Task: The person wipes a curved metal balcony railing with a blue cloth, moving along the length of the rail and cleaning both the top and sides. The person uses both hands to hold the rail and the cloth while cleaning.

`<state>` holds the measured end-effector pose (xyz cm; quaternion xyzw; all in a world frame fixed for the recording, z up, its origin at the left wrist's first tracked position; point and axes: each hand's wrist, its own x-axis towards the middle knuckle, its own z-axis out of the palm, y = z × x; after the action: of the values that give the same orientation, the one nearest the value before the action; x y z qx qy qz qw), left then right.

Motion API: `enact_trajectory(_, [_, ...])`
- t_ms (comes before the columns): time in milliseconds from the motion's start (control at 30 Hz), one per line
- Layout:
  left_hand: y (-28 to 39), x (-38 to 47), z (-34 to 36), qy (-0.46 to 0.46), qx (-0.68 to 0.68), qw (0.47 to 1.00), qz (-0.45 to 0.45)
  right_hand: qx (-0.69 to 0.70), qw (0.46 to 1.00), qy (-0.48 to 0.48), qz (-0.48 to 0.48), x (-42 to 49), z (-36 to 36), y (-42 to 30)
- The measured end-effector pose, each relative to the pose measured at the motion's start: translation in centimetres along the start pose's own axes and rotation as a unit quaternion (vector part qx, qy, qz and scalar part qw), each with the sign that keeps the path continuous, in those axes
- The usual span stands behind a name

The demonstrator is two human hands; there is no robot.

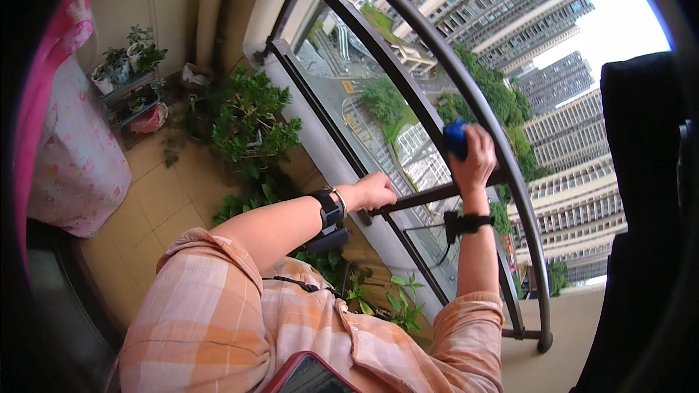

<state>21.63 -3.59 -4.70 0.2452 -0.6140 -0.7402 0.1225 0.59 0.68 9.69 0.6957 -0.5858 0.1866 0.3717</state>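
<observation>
My right hand (476, 161) grips a crumpled, shiny blue thing (455, 139), perhaps a cloth or scrubber, against the middle rail of the dark metal balcony railing (401, 65). That hand is between the middle rail and the curved top rail. My left hand (374, 191) is lower, its fingers curled by the end of a short crossbar (426, 197) beside the glass panel (355, 98); whether it holds anything is hidden. Both wrists wear black straps with small devices, and a bangle circles the left wrist.
Leafy potted plants (251, 114) line the foot of the railing, with more (404, 303) below my arms. A small plant rack (128, 87) stands by the wall. Floral fabric (82, 158) hangs at the left. Beyond the glass, streets and tall buildings lie far below.
</observation>
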Motion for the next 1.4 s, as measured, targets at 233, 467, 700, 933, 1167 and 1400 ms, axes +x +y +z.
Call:
enact_trajectory(233, [-1.1, -1.4, -2.8, 0.008, 0.101, 0.994, 0.042, -0.019, 0.95, -0.109, 0.294, -3.6, 5.6, 1.7])
enact_trajectory(467, [-1.9, -1.8, -2.4, -0.001, 0.088, 0.996, -0.005, 0.039, 0.893, -0.24, 0.379, -1.6, 5.7, 4.9])
enact_trajectory(700, [-3.6, -2.1, -2.3, -0.044, 0.118, 0.992, -0.032, 0.039, 0.874, -0.274, 0.401, -1.7, 7.2, 7.7])
enact_trajectory(933, [-9.1, -4.1, -11.8, 0.066, 0.143, 0.984, -0.082, 0.068, 0.916, -0.189, 0.346, -3.9, 9.0, 10.8])
enact_trajectory(1167, [-11.1, -12.7, -31.0, 0.307, -0.019, 0.933, -0.188, 0.16, 0.892, -0.203, 0.371, -4.9, 8.8, 12.4])
enact_trajectory(1400, [-10.2, -15.5, -41.9, 0.44, -0.045, 0.876, -0.191, 0.208, 0.881, -0.158, 0.395, -6.4, 8.8, 12.9])
